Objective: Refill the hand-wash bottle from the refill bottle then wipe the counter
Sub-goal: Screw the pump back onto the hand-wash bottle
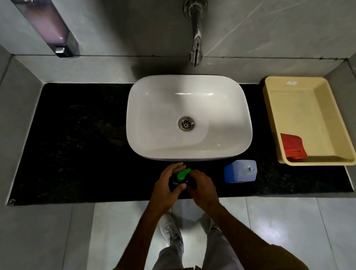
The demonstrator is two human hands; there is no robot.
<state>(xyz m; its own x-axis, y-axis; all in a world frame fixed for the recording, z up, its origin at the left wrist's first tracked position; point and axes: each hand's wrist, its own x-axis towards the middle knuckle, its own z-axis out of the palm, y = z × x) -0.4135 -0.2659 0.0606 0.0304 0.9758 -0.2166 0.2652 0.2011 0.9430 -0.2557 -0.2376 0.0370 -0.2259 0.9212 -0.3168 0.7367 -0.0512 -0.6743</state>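
The hand-wash bottle (182,174), dark with a green pump head, stands on the black counter (75,145) just in front of the white basin (187,116). My left hand (167,187) wraps around the bottle's left side. My right hand (201,187) grips it from the right, fingers at the base of the pump. Most of the bottle's body is hidden by both hands. The blue translucent refill bottle (240,171) stands on the counter to the right, apart from my hands. A folded red cloth (294,149) lies in the near corner of a beige tray (320,163).
A chrome wall tap (195,36) hangs over the basin. A wall soap dispenser (48,27) with pink liquid is mounted at the upper left. Grey tiled walls close in the counter on the left, back and right. My feet stand on the tiled floor below the counter's front edge.
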